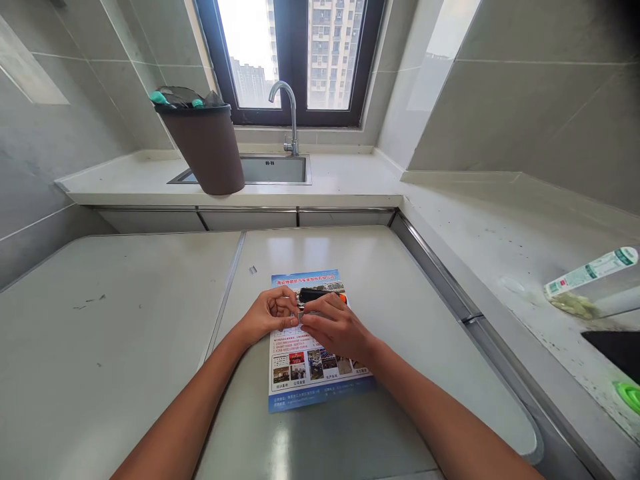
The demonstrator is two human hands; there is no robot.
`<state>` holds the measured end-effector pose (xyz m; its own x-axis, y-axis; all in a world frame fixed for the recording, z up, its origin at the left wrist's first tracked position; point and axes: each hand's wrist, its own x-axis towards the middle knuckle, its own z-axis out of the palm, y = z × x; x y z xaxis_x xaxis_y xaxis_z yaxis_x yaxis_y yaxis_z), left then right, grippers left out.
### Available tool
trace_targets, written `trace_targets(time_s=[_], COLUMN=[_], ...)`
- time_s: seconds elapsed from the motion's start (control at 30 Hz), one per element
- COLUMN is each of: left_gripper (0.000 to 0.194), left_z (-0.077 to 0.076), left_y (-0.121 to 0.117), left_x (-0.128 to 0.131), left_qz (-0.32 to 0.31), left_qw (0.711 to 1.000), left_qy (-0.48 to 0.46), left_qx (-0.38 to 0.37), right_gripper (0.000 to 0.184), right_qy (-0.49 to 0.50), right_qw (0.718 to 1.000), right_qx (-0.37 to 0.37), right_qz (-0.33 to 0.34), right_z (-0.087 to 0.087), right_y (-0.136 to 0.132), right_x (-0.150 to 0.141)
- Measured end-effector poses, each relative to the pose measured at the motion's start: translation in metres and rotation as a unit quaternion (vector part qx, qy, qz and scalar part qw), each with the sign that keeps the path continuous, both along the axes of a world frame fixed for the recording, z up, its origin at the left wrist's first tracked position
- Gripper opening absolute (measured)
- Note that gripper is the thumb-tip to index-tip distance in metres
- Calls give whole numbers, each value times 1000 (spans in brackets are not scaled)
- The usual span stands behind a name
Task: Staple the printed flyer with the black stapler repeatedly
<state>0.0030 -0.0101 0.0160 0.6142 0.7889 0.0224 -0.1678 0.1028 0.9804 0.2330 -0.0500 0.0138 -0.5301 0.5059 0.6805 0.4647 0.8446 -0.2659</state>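
My left hand point(267, 312) and my right hand point(336, 327) meet over a printed flyer point(295, 397) on the folding table. Between their closed fingertips is a small silvery piece point(300, 316), mostly covered, its kind too small to make out. Just beyond the fingers lies a black, elongated object point(315, 295) with an orange part at its right end and shiny metal at its left. My right hand hides its near side, so I cannot tell whether the fingers touch it. Farther left on the tabletop rests a small grey strip point(253, 270).
The pale folding table point(135, 347) has a seam left of the flyer. Behind it, a brown bin point(207, 150) stands on the counter beside a sink point(275, 172) with a tap point(293, 113). On the right counter are a clear labelled container point(595, 283) and a green ring-shaped item point(629, 396).
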Motion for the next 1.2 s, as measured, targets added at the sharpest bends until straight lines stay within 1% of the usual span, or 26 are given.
trace_targets(time_s=[0.1,0.2,0.27,0.33,0.4,0.5,0.57,0.63,0.7,0.73,0.8,0.93,1.1,1.2], left_gripper=[40,38,36,33,29,24,22,23,24,24,23,21,23,25], left_z=[-2,-5,-7,-7,-6,0,3,6,7,6,5,1,1,2], left_y=[0,0,1,2,4,8,11,12,13,13,14,17,21,20], left_x=[0,-2,-3,-5,-7,-11,-13,-15,-16,-17,-19,-25,-30,-31], left_qz=[-8,-10,2,49,119,213,250,266,270,269,267,257,273,290], left_qw=[1000,1000,1000,997,989,973,965,961,959,959,960,962,957,952], left_qy=[9,16,2,-27,-52,-67,-71,-75,-81,-84,-86,-92,-98,-95], left_qx=[0,6,22,49,66,54,36,22,13,9,2,-13,-19,-17], right_gripper=[14,15,16,17,17,16,14,13,14,15,17,18,23,23], right_qy=[-6,-7,8,40,79,119,125,132,144,149,151,143,130,117], right_qw=[1000,1000,1000,998,990,957,925,888,852,840,831,840,847,853], right_qx=[17,22,18,7,-15,-68,-119,-170,-198,-205,-211,-203,-189,-198], right_qz=[-8,4,-5,-44,-115,-255,-339,-406,-462,-481,-492,-482,-480,-468], right_z=[2,4,5,6,5,1,-5,-13,-21,-25,-31,-39,-39,-38], right_y=[-2,-5,-4,2,13,36,48,57,61,62,63,68,70,70], right_x=[-1,-2,-1,6,20,53,78,101,118,123,130,131,128,126])
